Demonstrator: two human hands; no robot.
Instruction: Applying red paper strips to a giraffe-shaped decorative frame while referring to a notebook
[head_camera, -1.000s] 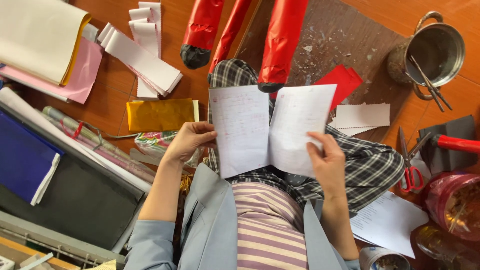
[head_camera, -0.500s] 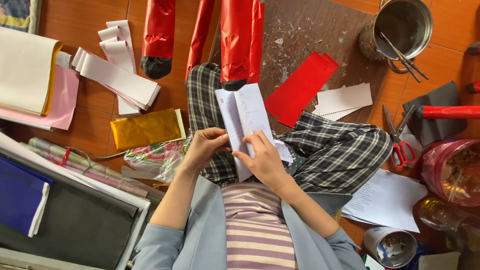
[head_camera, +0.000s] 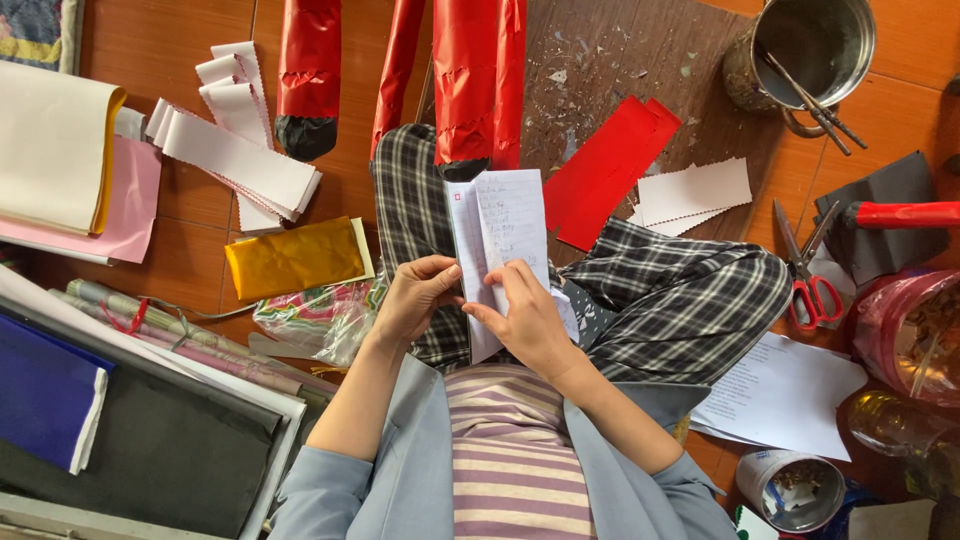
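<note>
A white sheet of lined paper with handwriting (head_camera: 503, 222) is folded in half lengthwise and stands over my lap. My left hand (head_camera: 413, 297) pinches its left edge near the bottom. My right hand (head_camera: 527, 322) lies over the lower right part of the fold, fingers pressed on the paper. I sit cross-legged in checked trousers (head_camera: 690, 300) on a wooden floor.
Red paper tubes (head_camera: 478, 80) lie ahead of my knees. Red card (head_camera: 605, 170), white zigzag-edged strips (head_camera: 240, 160), a gold packet (head_camera: 292, 260), red-handled scissors (head_camera: 812, 285), a metal pot (head_camera: 812, 50), paper stacks (head_camera: 55, 150) and a written sheet (head_camera: 785, 395) surround me.
The sheet was held open and flat with both hands a second ago. It is now folded in half, and my right hand has moved left onto the fold.
</note>
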